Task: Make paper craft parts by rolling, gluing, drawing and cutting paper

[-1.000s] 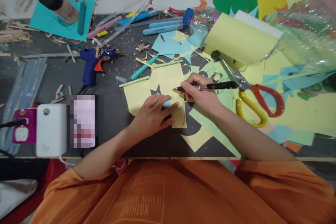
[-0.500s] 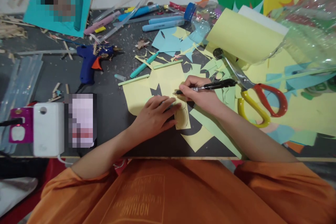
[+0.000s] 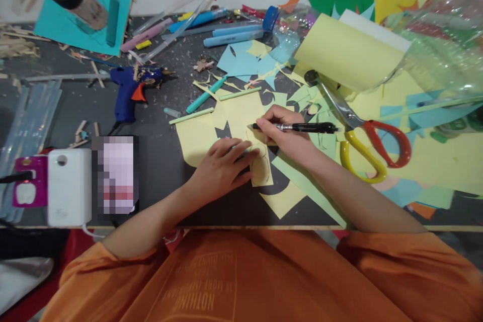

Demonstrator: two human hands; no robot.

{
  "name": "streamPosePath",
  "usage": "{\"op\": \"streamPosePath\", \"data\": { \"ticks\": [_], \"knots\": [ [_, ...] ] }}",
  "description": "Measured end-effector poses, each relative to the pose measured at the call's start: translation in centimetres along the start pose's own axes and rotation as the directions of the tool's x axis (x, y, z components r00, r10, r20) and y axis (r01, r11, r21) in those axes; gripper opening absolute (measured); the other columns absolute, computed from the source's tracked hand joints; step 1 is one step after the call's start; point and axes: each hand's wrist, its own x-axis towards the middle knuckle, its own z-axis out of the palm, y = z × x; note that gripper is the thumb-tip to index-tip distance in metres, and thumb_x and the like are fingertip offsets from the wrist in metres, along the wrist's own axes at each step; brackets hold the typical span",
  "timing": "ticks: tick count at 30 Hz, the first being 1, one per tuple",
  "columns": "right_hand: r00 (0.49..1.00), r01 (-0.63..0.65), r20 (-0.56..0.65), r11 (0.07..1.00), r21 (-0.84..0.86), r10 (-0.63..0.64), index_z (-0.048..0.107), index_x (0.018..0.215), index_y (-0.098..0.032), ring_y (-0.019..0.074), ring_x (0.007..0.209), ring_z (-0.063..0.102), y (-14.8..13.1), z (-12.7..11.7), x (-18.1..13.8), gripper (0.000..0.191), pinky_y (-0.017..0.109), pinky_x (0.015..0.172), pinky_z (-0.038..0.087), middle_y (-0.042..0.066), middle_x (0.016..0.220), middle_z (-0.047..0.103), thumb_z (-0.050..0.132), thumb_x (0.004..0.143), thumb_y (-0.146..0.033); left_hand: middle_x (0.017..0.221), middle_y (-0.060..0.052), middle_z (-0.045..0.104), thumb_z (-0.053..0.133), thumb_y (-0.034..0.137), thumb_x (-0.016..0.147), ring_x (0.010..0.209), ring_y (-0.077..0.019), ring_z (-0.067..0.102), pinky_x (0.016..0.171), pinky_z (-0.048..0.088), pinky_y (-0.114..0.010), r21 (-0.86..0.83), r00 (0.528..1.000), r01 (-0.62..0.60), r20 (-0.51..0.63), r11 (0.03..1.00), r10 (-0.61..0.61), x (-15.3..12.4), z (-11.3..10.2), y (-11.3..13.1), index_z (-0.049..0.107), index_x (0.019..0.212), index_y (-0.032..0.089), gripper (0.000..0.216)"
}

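Note:
My right hand (image 3: 290, 137) pinches a black pen (image 3: 315, 128), its tip on a piece of pale yellow paper (image 3: 196, 136). Thin dark curves and an oval outline are drawn on the narrow part of that paper, beside my fingers. My left hand (image 3: 219, 167) lies flat across the paper with fingers spread, the fingertips close to the oval. A dark notched gap shows in the paper above the left hand. Scissors (image 3: 350, 115) with one red and one yellow handle lie right of my right hand, among paper scraps.
A blue glue gun (image 3: 124, 93), a white charger block (image 3: 70, 186) and a phone (image 3: 118, 176) lie on the left. Several markers (image 3: 236, 36) lie at the back. A clear plastic bottle (image 3: 287, 35) and a rolled yellow sheet (image 3: 345, 50) sit at the back right.
The pen tip has moved slightly up and left on the paper, and the pen lies flatter. My left hand stays in place.

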Motion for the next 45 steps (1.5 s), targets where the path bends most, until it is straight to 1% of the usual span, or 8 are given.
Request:
{"op": "streamPosePath", "data": {
  "ticks": [12, 21, 25, 28, 31, 37, 42, 45],
  "knots": [
    [0.999, 0.041, -0.013, 0.999, 0.007, -0.041, 0.051, 0.065, -0.021, 0.0076, 0.049, 0.05, 0.4, 0.0, -0.1, 0.027, 0.023, 0.05, 0.039, -0.007, 0.053, 0.052, 0.063, 0.087, -0.031, 0.121, -0.012, 0.066, 0.048, 0.035, 0.097, 0.116, -0.0263, 0.057, 0.101, 0.046, -0.04, -0.008, 1.0, 0.007, 0.01, 1.0, -0.007, 0.1, -0.1, 0.1, 0.06, 0.128, 0.016, 0.038],
    [0.997, 0.036, -0.08, 0.964, 0.264, -0.015, 0.06, 0.077, -0.02, 0.0069, 0.045, 0.054, 0.3, -0.2, 0.2, 0.043, 0.02, 0.04, 0.037, -0.002, 0.063, 0.062, 0.064, 0.08, -0.063, 0.107, -0.013, 0.069, 0.043, 0.035, 0.099, 0.103, -0.0238, 0.063, 0.095, 0.05, -0.038, -0.005, 0.999, -0.006, -0.034, 1.0, 0.006, 0.1, 0.0, 0.0, 0.059, 0.125, 0.009, 0.04],
    [0.998, 0.06, -0.034, 0.975, 0.215, -0.054, 0.063, 0.077, -0.02, 0.0084, 0.049, 0.054, 0.2, -0.3, 0.2, 0.032, 0.022, 0.047, 0.044, -0.003, 0.06, 0.059, 0.067, 0.082, -0.05, 0.118, -0.017, 0.067, 0.042, 0.035, 0.099, 0.11, -0.0261, 0.062, 0.099, 0.05, -0.04, -0.015, 0.999, 0.01, -0.032, 1.0, -0.01, 0.1, 0.1, -0.2, 0.06, 0.122, 0.008, 0.04],
    [0.994, 0.103, -0.045, 0.985, 0.142, -0.097, 0.065, 0.081, -0.02, 0.0099, 0.055, 0.058, 0.0, -0.2, 0.1, 0.016, 0.024, 0.054, 0.048, -0.001, 0.071, 0.065, 0.072, 0.078, -0.034, 0.131, -0.018, 0.062, 0.041, 0.035, 0.1, 0.124, -0.0265, 0.056, 0.107, 0.045, -0.044, -0.038, 1.0, -0.003, 0.011, 0.999, 0.003, 0.1, 0.0, -0.1, 0.056, 0.127, 0.008, 0.042],
    [0.995, 0.1, -0.03, 0.993, 0.06, -0.098, 0.066, 0.08, -0.02, 0.0124, 0.06, 0.061, -0.2, 0.0, 0.0, 0.008, 0.025, 0.057, 0.048, 0.001, 0.074, 0.069, 0.067, 0.075, -0.026, 0.132, -0.017, 0.062, 0.039, 0.038, 0.1, 0.124, -0.0259, 0.057, 0.107, 0.045, -0.044, -0.056, 0.999, 0.009, 0.036, 0.998, -0.006, 0.0, 0.1, 0.0, 0.054, 0.13, 0.008, 0.045],
    [0.993, 0.105, 0.059, 0.99, -0.092, -0.1, 0.068, 0.068, -0.02, 0.015, 0.058, 0.061, -0.6, 0.1, -0.3, 0.013, 0.027, 0.056, 0.048, 0.001, 0.061, 0.068, 0.062, 0.078, -0.026, 0.131, -0.017, 0.063, 0.04, 0.039, 0.1, 0.122, -0.0261, 0.059, 0.104, 0.047, -0.042, -0.036, 1.0, 0.018, 0.014, 0.999, -0.017, -0.1, 0.3, 0.1, 0.057, 0.127, 0.01, 0.043],
    [0.988, 0.129, 0.104, 0.98, -0.15, -0.114, 0.069, 0.069, -0.022, 0.0162, 0.063, 0.064, -0.5, 0.0, -0.3, 0.015, 0.028, 0.06, 0.05, 0.0, 0.066, 0.07, 0.061, 0.08, -0.024, 0.128, -0.017, 0.065, 0.041, 0.037, 0.1, 0.122, -0.0261, 0.058, 0.104, 0.047, -0.042, -0.03, 1.0, 0.018, 0.026, 0.999, -0.017, 0.0, 0.2, 0.1, 0.057, 0.127, 0.009, 0.042],
    [0.989, 0.143, 0.051, 0.976, -0.162, -0.137, 0.069, 0.07, -0.021, 0.0173, 0.067, 0.066, -0.5, 0.0, -0.2, 0.015, 0.03, 0.065, 0.051, 0.001, 0.071, 0.072, 0.06, 0.081, -0.025, 0.131, -0.018, 0.063, 0.041, 0.038, 0.1, 0.123, -0.0261, 0.058, 0.105, 0.046, -0.042, -0.03, 0.999, 0.018, 0.038, 0.999, -0.016, 0.1, 0.2, 0.1, 0.055, 0.129, 0.009, 0.043]
  ]
}}
